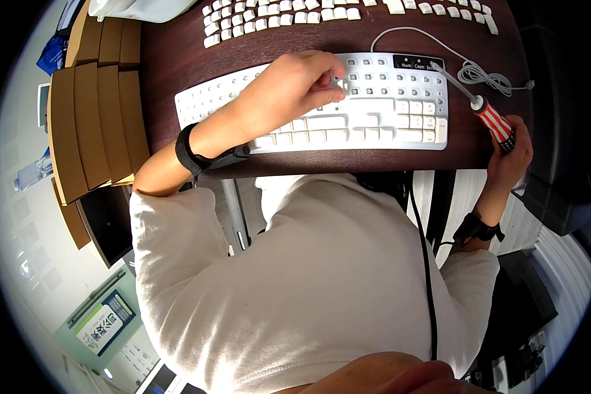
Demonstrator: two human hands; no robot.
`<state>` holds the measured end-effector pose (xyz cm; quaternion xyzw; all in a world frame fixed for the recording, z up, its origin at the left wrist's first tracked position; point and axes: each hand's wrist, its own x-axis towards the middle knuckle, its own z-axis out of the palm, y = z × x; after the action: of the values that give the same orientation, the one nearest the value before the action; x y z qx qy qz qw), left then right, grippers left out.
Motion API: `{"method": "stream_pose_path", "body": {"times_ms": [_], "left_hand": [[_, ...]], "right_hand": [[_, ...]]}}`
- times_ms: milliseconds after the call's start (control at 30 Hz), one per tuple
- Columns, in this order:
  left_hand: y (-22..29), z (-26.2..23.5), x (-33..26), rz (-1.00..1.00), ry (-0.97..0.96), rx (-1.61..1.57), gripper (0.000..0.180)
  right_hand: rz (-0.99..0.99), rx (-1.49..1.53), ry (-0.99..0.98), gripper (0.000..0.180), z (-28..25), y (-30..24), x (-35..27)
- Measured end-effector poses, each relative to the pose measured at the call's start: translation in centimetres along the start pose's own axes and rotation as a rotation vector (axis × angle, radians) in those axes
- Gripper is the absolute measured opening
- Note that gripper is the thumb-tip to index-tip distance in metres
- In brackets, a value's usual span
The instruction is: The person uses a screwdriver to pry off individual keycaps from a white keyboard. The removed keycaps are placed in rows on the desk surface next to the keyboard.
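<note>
A white keyboard lies on the dark desk, its upper rows bare of keycaps and its lower rows and part of the number pad still capped. Over its middle, my left hand has thumb and forefinger closed about a small white keycap, partly hidden by the fingers. My right hand, at the desk's right edge, is wrapped round the handle of a screwdriver with red and white stripes and a dark starred end. Its metal shaft slants up-left, the tip over the keyboard's upper right corner.
Loose white keycaps lie in rows along the far side of the desk. A coiled white cable rests beyond the keyboard's right end. Brown cardboard boxes stand at the left, and a white container sits at the far left.
</note>
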<state>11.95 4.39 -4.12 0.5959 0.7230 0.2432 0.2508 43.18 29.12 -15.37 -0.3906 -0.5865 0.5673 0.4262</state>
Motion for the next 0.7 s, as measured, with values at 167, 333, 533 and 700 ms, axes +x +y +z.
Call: {"method": "stream_pose_path", "body": {"times_ms": [167, 333, 533, 700], "left_hand": [[0.1, 0.3, 0.1, 0.023, 0.010, 0.007, 0.019], [0.0, -0.1, 0.4, 0.070, 0.002, 0.027, 0.019], [1.1, -1.6, 1.7, 0.021, 0.031, 0.029, 0.017], [0.6, -2.4, 5.2, 0.023, 0.070, -0.001, 0.017]], "right_hand": [[0.064, 0.100, -0.009, 0.029, 0.2, -0.5, -0.2], [0.063, 0.114, 0.023, 0.029, 0.5, -1.0, -0.5], [0.066, 0.120, 0.001, 0.028, 0.3, -0.5, -0.3], [0.017, 0.098, -0.006, 0.025, 0.8, -1.0, -0.3]]}}
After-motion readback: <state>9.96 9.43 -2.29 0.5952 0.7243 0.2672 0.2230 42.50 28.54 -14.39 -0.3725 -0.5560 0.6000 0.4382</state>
